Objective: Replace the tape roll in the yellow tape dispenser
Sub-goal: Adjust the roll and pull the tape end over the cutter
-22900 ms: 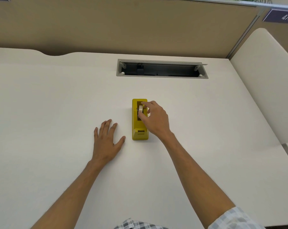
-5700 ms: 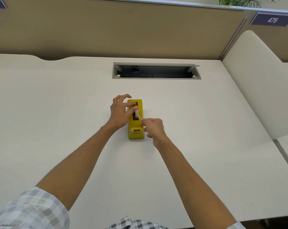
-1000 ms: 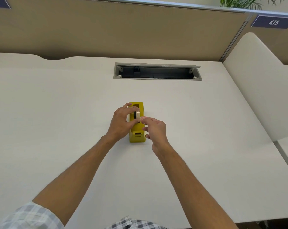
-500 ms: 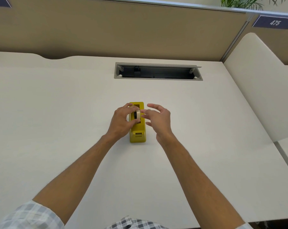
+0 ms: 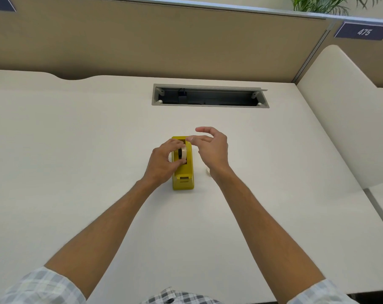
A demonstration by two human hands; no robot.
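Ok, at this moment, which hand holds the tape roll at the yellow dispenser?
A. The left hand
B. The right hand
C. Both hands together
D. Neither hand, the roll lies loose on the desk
A. The left hand has its grip closed around the tape roll over the slot of the yellow dispenser, while the right hand hovers open beside it, touching nothing.

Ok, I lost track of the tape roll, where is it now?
In the head view the tape roll sits at mid-desk in the slot of the yellow tape dispenser, pinched by the left hand; the open right hand hovers just right.
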